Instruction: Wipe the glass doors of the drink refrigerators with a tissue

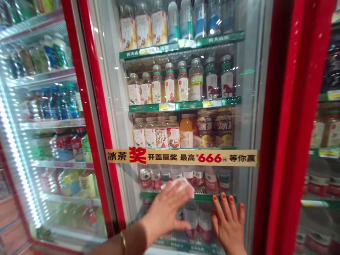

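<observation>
My left hand (166, 205), with a gold bracelet at the wrist, presses a folded white cloth (186, 185) against the glass door (248, 124) of a drinks fridge. The cloth shows only past the fingertips; whether it is fabric or tissue I cannot tell. It lies just below a beige printed strip (191, 158) that crosses the glass. To the right, my right hand (230, 223) rests on the same glass, fingers stretched and spread, orange polish on the nails, holding nothing.
Behind the glass, bottles (170, 83) stand on several shelves with green edges (183, 106). A red door frame (287, 141) runs up the right side. On the left is another lit fridge (53, 124) full of drinks; more bottles (318, 184) show at far right.
</observation>
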`<state>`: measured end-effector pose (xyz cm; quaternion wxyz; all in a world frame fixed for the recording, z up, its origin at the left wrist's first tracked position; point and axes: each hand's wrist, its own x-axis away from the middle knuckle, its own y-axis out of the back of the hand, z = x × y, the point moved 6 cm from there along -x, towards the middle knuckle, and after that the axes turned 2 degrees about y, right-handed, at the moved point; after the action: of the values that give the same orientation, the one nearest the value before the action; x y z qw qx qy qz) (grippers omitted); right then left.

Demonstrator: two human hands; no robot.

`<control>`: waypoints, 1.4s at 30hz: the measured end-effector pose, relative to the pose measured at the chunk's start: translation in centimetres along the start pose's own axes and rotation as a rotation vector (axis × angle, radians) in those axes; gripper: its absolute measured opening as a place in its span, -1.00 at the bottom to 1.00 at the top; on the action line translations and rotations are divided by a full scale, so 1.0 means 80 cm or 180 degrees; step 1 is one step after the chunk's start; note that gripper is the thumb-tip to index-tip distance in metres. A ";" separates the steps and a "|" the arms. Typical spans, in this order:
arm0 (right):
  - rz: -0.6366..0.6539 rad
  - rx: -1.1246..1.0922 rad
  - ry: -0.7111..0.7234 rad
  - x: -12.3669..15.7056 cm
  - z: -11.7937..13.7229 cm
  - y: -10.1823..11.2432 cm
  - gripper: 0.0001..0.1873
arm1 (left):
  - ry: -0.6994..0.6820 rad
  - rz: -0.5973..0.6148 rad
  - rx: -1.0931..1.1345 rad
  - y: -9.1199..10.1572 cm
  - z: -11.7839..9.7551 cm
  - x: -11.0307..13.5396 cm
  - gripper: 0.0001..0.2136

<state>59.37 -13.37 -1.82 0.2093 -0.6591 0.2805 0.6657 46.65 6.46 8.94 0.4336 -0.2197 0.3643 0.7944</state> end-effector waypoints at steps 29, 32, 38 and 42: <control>-0.0132 0.0164 -0.0531 0.086 -0.035 -0.007 -0.11 | -0.1109 0.0061 -0.0062 -0.024 -0.112 -0.055 -0.01; -0.0139 0.0206 -0.0501 0.088 -0.037 -0.008 -0.12 | -0.0803 0.0104 -0.0178 -0.008 -0.068 -0.064 -0.02; -0.0245 0.0032 -0.0693 0.085 -0.033 -0.005 -0.17 | 0.0004 -0.0119 -0.0090 -0.006 -0.051 -0.199 0.02; -0.0203 -0.0210 -0.0894 0.090 -0.038 0.002 -0.17 | -0.1240 0.0169 -0.0395 -0.066 -0.176 -0.108 -0.22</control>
<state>61.24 -16.09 -8.92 0.2458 -0.5745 0.2053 0.7532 56.13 -7.06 3.69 0.4604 -0.0785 0.2296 0.8539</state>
